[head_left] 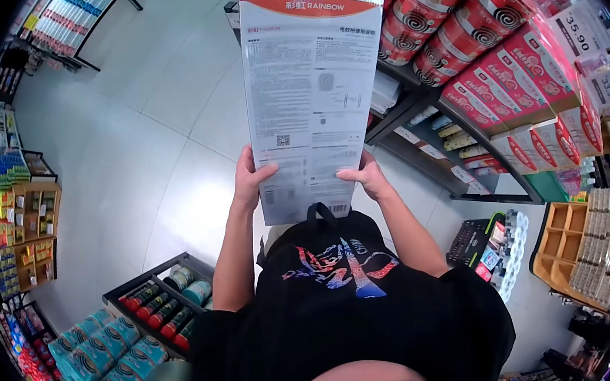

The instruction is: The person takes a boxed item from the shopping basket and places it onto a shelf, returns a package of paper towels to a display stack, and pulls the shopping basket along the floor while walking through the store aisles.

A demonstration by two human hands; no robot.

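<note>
Both my hands hold up a long, flat white box of an electric mosquito swatter (296,109). Its printed back faces me, with an orange band and the word RAINBOW at the top and a hang hole above that. My left hand (250,178) grips the lower left edge, thumb lying on the printed face. On the opposite edge my right hand (367,175) holds it the same way. The fingers behind the box are hidden. Just below its bottom end are a black strap loop (320,215) and my black top (356,319) with a colourful print.
Red cylindrical packs of mosquito coils (442,5) are stacked at upper right, above pink boxes (510,87) on a dark shelf. Teal packs (114,359) and red-capped cans (158,310) stand at lower left. A wooden divided rack (559,238) is at right. Pale floor tiles (165,131) lie ahead.
</note>
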